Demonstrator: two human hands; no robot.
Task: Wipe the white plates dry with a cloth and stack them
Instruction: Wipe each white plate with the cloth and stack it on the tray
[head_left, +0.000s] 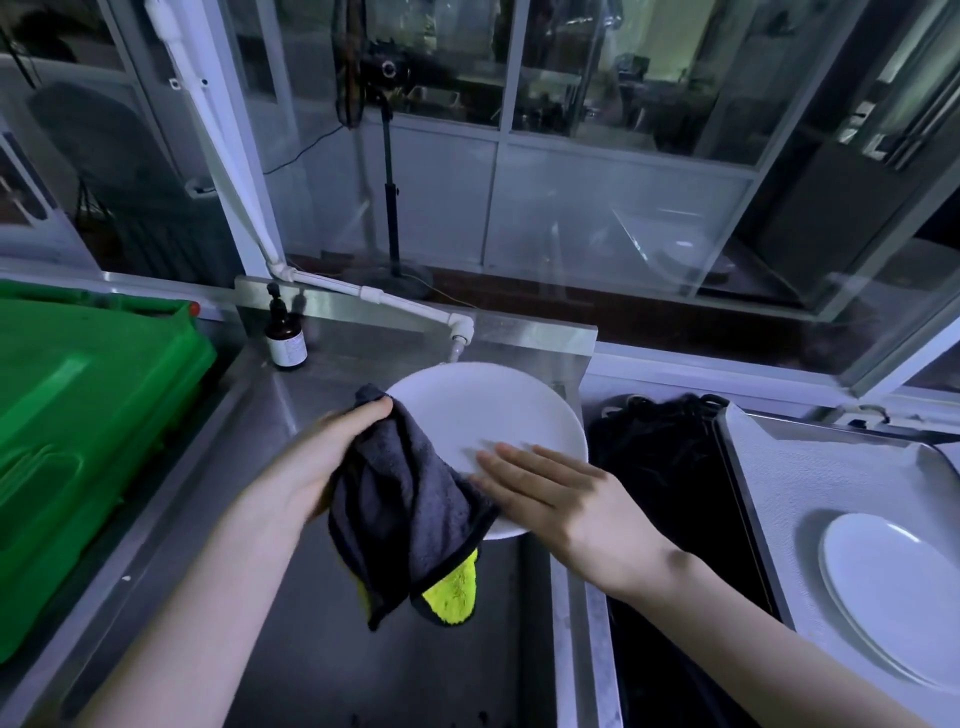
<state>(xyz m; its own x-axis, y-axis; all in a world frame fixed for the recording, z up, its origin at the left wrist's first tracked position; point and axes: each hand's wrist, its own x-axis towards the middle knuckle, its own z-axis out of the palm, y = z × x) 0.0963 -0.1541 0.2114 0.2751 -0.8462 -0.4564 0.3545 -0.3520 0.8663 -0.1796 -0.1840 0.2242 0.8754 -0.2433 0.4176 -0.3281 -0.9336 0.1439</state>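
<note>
A big green plastic bin (78, 415) fills the left side, sitting on the steel counter beside the steel sink (363, 649). To the right of the sink is a dark basin (670, 467) with something black in it that is too dim to make out. Beyond that, a pale tray (769, 467) lies on the right-hand counter.

A white pipe tap (363, 293) slants down from the window frame, and its spout ends just above the far rim of the held plate.

The held plate (483, 415) is white and round. It is up over the sink, tilted with its face toward the camera. A second plate (893, 587), also white, lies flat on the tray, well apart from the first.

A grey cloth (400, 499) with a yellow underside is draped over the held plate's left and lower rim, its corners hanging down into the sink.

The left hand (322, 452) grips the cloth at the plate's left edge, thumb on top of the fabric, and seems to hold the plate through it. The right hand (550, 493) is flat with its fingers straight and together, laid on the plate's lower face next to the cloth. The fingertips are blurred, so I cannot tell whether they also touch the fabric.

A small brown bottle (284, 338) stands upright on the sink's back ledge, left of the tap's spout.
</note>
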